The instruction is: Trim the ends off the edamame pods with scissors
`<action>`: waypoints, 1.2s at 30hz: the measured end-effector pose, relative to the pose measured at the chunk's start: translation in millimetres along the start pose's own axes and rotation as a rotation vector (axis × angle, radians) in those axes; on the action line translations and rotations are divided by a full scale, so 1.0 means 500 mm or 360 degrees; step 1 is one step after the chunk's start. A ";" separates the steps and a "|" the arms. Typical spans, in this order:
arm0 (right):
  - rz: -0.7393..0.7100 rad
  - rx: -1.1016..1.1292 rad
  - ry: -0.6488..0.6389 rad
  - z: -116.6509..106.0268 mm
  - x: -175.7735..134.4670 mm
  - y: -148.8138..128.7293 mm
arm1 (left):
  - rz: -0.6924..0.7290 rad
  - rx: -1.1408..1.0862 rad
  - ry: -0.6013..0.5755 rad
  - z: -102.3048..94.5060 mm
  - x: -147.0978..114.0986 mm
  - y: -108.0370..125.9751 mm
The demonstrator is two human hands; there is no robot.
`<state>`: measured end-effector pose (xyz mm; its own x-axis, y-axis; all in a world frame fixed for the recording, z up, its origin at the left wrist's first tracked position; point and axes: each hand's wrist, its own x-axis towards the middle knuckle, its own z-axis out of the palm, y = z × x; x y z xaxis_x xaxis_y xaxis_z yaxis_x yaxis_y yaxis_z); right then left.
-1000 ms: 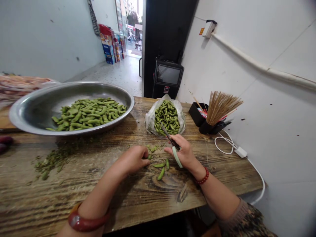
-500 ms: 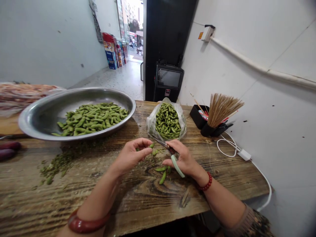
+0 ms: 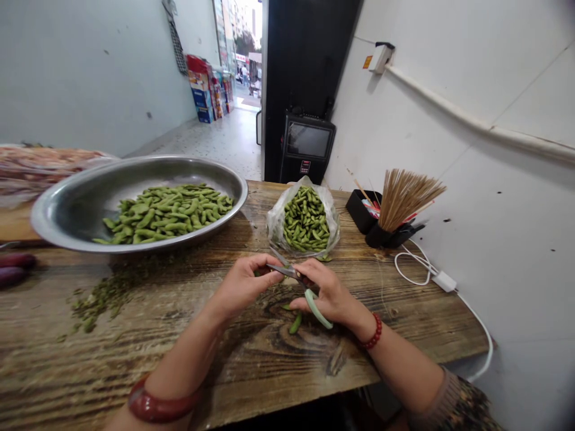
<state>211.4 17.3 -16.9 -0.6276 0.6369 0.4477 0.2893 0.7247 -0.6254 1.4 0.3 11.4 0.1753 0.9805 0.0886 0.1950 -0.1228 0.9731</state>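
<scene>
Left grip: pinching pod, mostly hidden by fingers. Right grip: clasped on scissors, blades parted at left fingertips. Loose pod by right thumb; bag beyond right grip; basin forward-left of left.

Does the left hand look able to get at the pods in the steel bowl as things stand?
Likely yes. The left hand is near the right end of the steel bowl, with only the rim to clear before the pods, though its fingers are at the open scissors.
</scene>
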 end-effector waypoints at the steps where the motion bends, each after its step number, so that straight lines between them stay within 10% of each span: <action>1: 0.0003 -0.0011 0.0002 0.001 0.000 0.001 | 0.0009 0.0003 -0.0008 0.000 0.000 -0.001; 12: 0.0030 -0.0108 0.0016 -0.004 -0.003 0.011 | -0.0046 0.0088 0.0071 -0.004 0.004 -0.003; 23: 0.0016 -0.0183 0.0180 -0.002 -0.003 0.011 | -0.0338 -0.0819 0.0169 -0.004 -0.001 -0.002; 36: 0.0027 -0.0229 0.0056 -0.006 0.000 -0.008 | -0.0360 -0.0666 0.0142 0.009 -0.004 0.002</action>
<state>212.3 15.0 -12.4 -0.5968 0.6564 0.4615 0.4018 0.7424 -0.5361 5.8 -2.4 11.5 0.0864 0.9871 -0.1348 -0.1893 0.1492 0.9705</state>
